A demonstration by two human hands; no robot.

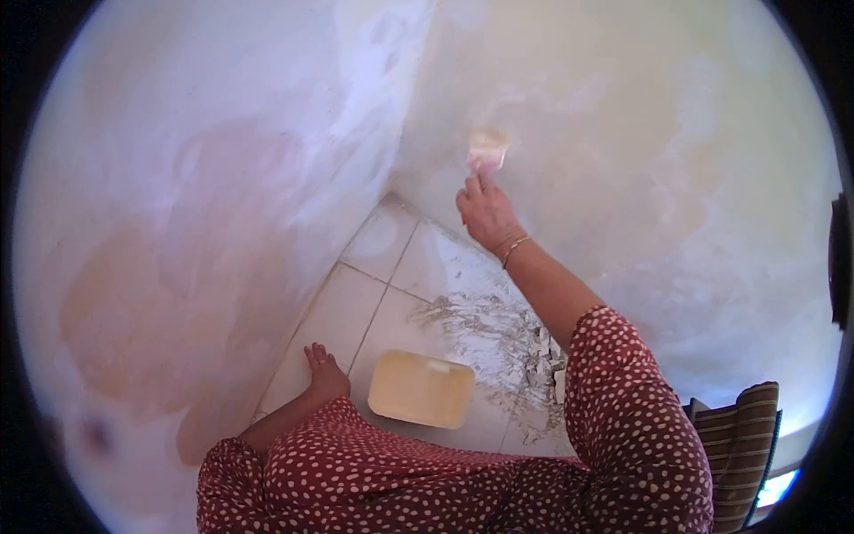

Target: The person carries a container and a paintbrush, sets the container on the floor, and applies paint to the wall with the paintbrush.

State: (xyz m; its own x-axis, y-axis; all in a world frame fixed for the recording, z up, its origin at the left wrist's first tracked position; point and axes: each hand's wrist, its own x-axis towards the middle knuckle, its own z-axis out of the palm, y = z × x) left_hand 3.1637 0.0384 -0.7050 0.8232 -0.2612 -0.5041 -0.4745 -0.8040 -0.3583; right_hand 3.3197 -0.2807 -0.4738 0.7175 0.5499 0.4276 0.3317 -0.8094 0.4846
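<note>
My right hand [487, 209] reaches out to the right-hand wall [605, 133], its fingers closed on the handle of a wide, flat paintbrush [487, 147]. The pale bristles point upward and seem to touch the wall; they are a little blurred. Lower down, my left hand [327, 376] is near the foot of the left wall [178, 267], with its fingers spread and nothing in them. To the right of that hand, a pale yellow rectangular tub [420, 392] stands on the tiled floor [356, 307]. It appears to hold a yellowish liquid.
White flakes and crumbled plaster [534, 356] lie on the floor by the right wall. A striped brown piece of furniture [743, 445] stands at the lower right. Both walls are patchy and meet in a corner ahead. A dark object [839, 262] shows at the right edge.
</note>
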